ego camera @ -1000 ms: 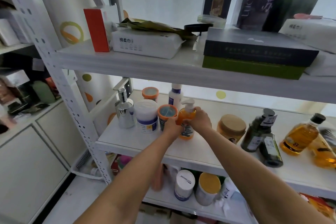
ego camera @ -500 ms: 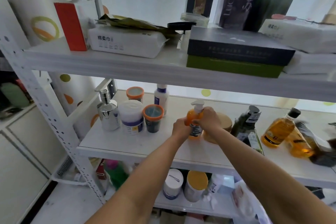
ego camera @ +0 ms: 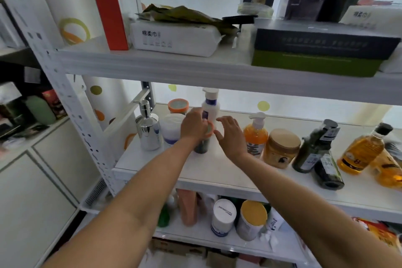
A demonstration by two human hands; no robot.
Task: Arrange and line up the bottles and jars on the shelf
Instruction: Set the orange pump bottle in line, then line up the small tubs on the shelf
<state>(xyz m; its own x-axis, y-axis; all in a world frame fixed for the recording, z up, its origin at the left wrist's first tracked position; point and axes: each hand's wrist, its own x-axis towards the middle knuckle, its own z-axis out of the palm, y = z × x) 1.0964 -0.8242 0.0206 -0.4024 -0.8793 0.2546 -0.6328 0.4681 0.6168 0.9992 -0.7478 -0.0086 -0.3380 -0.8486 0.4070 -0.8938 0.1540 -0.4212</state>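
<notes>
On the middle shelf (ego camera: pixel 217 173), my left hand (ego camera: pixel 193 126) grips the top of a dark jar with an orange lid (ego camera: pixel 202 147). My right hand (ego camera: pixel 231 136) hovers just right of that jar, fingers spread and holding nothing. An orange pump bottle (ego camera: pixel 256 137) stands free right of my right hand, next to a tan-lidded jar (ego camera: pixel 281 148). Left of the held jar stand a white tub (ego camera: pixel 171 128) and a silver pump dispenser (ego camera: pixel 148 130). Behind are a second orange-lidded jar (ego camera: pixel 178 105) and a white bottle (ego camera: pixel 210 104).
Further right stand a dark green bottle (ego camera: pixel 313 150), a dark bottle lying down (ego camera: pixel 329 171) and two amber bottles (ego camera: pixel 361 152), one tilted. The upper shelf board (ego camera: pixel 195 69) hangs low over the bottles. A white perforated post (ego camera: pixel 71 102) bounds the left side. More containers fill the lower shelf.
Both hands have let go of the orange pump bottle, which now stands beside the tan-lidded jar. They moved left, and my left hand took hold of the orange-lidded dark jar.
</notes>
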